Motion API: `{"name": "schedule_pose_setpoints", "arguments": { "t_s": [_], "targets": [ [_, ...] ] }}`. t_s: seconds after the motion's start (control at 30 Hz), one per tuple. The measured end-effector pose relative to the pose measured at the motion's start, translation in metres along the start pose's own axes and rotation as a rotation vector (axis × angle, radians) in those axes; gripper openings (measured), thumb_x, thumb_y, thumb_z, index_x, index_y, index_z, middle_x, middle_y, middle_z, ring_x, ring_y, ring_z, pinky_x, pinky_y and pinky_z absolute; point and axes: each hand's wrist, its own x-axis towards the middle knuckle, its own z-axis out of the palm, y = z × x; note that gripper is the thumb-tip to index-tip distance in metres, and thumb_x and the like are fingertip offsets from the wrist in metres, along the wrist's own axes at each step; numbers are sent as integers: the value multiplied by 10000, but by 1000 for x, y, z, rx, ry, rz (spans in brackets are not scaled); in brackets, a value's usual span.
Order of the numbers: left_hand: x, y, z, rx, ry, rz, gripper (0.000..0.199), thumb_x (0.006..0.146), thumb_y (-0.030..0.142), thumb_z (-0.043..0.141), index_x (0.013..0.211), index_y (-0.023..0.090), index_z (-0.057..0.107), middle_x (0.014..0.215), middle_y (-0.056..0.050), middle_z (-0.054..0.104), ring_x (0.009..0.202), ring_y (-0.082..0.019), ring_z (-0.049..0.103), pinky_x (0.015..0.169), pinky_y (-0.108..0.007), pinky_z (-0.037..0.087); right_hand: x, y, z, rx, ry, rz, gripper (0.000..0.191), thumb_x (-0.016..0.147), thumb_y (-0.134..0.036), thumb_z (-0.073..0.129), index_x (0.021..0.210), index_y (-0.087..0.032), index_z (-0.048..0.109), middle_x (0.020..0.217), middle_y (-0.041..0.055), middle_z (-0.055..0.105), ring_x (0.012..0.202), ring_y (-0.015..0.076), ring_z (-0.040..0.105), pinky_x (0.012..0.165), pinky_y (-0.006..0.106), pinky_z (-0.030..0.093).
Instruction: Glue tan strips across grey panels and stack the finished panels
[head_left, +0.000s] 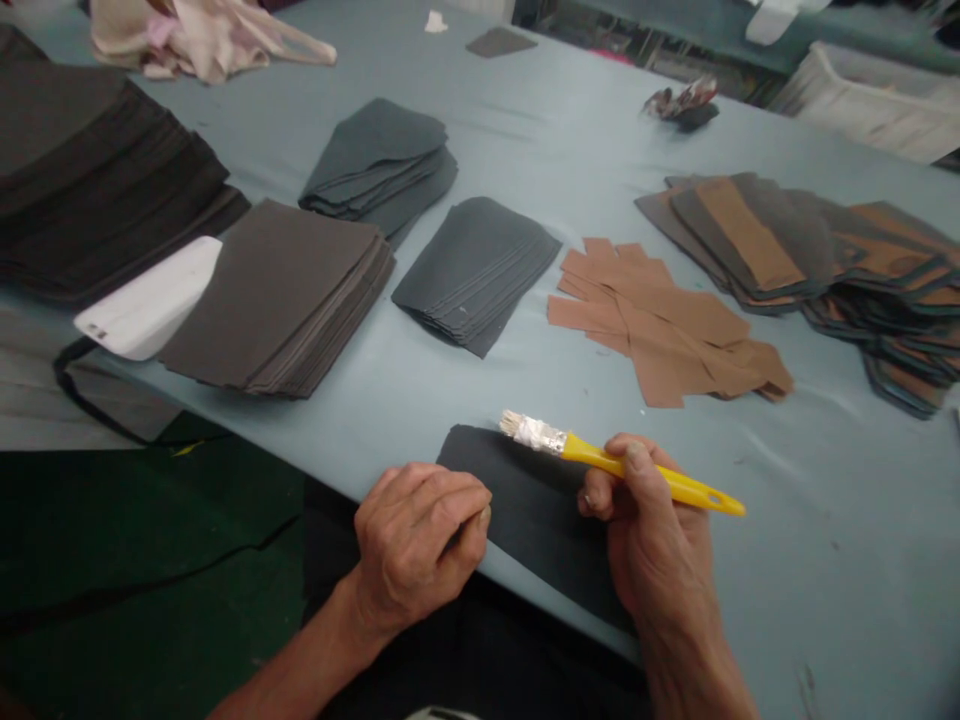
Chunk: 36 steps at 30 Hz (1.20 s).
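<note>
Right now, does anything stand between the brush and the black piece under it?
Nothing visible stands between them. The brush, held in the right hand, has its bristles right at the upper edge of the black piece. The left hand lies beside the piece's left edge, away from the bristles.

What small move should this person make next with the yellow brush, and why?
Probably lower the yellow brush in the right hand onto the dark sheet: its bristles sit just above that sheet, and the left hand lies against the sheet's edge.
</note>
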Motion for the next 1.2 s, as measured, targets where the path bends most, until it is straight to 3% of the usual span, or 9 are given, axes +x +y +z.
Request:
{"name": "schedule_pose_setpoints", "arguments": {
  "t_s": [0.3, 0.53, 0.8, 1.2],
  "targets": [
    [1, 0, -2, -32, -17, -18, 175, 913, 66, 667, 1009, 209, 640, 878, 15, 798, 775, -173, 684, 725, -324, 479, 5, -11, -2, 189, 75, 114, 456, 750, -615, 893, 884, -239, 674, 509, -97, 484, 467, 87, 442, 495, 200, 471],
    [4, 6, -8, -120, -54, -116, 184, 927, 42, 633, 1003, 209, 654, 882, 15, 779, 807, -158, 685, 760, -323, 488, 5, -12, -2, 223, 96, 153, 464, 725, -618, 914, 876, -248, 679, 510, -99, 469, 480, 87, 443, 511, 194, 486],
    [8, 7, -10, -132, -74, -148, 190, 940, 39, 623, 1013, 207, 673, 912, 16, 778, 830, -143, 688, 780, -318, 487, 9, -24, -2, 323, 170, 244, 512, 595, -563, 995, 781, -232, 650, 496, -115, 373, 454, 66, 326, 439, 181, 403],
    [13, -2, -19, -136, -149, -102, 234, 938, 39, 588, 1072, 214, 667, 945, -18, 794, 848, -158, 740, 772, -298, 570, 12, -11, -9, 290, 116, 287, 463, 754, -656, 864, 797, -247, 652, 458, -90, 384, 426, 93, 361, 453, 232, 420]
  ]
}}
